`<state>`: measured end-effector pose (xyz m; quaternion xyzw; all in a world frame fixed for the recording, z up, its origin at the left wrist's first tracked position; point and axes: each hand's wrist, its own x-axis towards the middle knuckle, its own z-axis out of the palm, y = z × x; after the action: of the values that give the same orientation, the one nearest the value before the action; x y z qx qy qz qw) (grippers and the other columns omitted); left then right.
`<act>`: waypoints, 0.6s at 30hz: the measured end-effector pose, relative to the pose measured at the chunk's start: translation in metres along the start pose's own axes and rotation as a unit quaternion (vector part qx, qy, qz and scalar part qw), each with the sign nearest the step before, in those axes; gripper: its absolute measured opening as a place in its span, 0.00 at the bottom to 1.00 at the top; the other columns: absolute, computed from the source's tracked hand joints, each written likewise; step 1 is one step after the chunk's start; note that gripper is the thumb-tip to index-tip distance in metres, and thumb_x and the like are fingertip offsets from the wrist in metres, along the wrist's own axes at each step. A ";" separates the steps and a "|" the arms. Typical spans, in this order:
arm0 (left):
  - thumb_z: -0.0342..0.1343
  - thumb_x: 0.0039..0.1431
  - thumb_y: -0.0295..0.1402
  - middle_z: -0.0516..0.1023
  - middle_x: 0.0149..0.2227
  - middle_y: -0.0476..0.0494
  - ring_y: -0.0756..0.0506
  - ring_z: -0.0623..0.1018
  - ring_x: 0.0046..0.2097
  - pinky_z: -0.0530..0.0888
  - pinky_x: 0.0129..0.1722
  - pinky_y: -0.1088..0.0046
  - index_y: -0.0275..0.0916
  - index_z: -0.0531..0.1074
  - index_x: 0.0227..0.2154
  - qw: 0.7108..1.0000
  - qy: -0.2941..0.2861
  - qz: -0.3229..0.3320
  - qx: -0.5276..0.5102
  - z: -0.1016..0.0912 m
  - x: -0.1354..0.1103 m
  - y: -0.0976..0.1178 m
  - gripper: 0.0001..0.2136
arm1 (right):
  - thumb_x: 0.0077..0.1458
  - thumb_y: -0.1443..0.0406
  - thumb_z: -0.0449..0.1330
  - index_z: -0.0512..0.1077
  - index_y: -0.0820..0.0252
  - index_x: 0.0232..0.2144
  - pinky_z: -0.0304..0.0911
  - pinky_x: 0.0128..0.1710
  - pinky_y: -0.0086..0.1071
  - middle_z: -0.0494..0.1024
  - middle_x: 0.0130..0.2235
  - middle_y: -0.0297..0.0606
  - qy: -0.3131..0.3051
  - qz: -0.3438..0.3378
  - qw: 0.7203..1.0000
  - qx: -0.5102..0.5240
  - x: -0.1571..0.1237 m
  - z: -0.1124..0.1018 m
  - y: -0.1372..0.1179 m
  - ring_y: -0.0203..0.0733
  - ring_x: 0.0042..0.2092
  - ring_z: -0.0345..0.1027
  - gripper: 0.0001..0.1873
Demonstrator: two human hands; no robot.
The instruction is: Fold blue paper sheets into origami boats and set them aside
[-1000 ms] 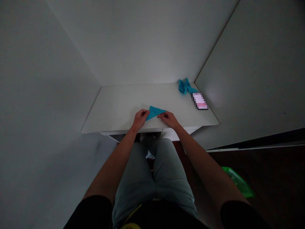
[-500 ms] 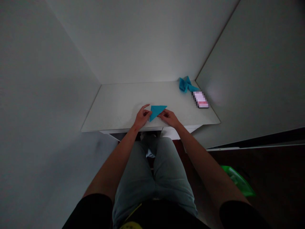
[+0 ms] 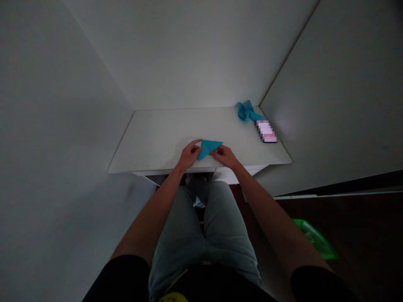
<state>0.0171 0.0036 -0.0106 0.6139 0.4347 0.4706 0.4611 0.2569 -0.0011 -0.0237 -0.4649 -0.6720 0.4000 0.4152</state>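
Between my two hands is a folded sheet of blue paper [image 3: 208,147], roughly triangular, with a crease across its middle and a pointed corner toward the right. My left hand [image 3: 189,154] pinches its left edge between thumb and finger, and the index finger reaches up to the top left corner. On the other side, my right hand [image 3: 224,155] grips the lower right edge; its fingertips are partly hidden by the paper. Both hands are over the front part of the white tabletop [image 3: 151,138].
At the back right corner lie folded blue paper pieces [image 3: 245,112]. A phone with a lit, blurred screen [image 3: 267,131] lies just in front of them. Walls enclose the table on the left, back and right. A green container [image 3: 316,239] stands on the dark floor at lower right.
The blue paper now shows a bent crease where it looked flat before. My left index finger has come down onto its top left corner.
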 end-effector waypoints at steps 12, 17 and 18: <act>0.65 0.67 0.38 0.82 0.35 0.48 0.50 0.77 0.33 0.74 0.36 0.74 0.40 0.78 0.64 1.000 0.006 -0.004 0.028 0.001 0.000 -0.001 0.24 | 0.56 0.47 0.70 0.79 0.55 0.41 0.69 0.38 0.37 0.82 0.32 0.35 -0.006 -0.006 1.000 0.019 -0.001 0.000 -0.005 0.43 0.34 0.72 0.20; 0.65 0.66 0.39 0.85 0.38 0.45 0.48 0.81 0.37 0.77 0.40 0.71 0.41 0.81 0.61 0.997 -0.024 0.003 0.072 0.003 -0.003 0.001 0.22 | 0.59 0.52 0.66 0.81 0.55 0.40 0.74 0.42 0.40 0.86 0.37 0.39 0.016 0.028 0.997 -0.063 -0.001 0.001 -0.004 0.48 0.39 0.79 0.15; 0.66 0.66 0.40 0.86 0.39 0.45 0.47 0.81 0.37 0.77 0.41 0.70 0.42 0.82 0.59 0.995 -0.033 0.008 0.097 0.003 -0.004 0.002 0.21 | 0.60 0.53 0.65 0.82 0.54 0.42 0.74 0.45 0.41 0.88 0.40 0.40 0.018 0.029 0.996 -0.088 -0.001 0.000 -0.005 0.50 0.42 0.81 0.14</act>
<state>0.0199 -0.0015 -0.0096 0.6743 0.4579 0.4092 0.4101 0.2553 -0.0035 -0.0192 -0.5258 -0.6831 0.3427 0.3735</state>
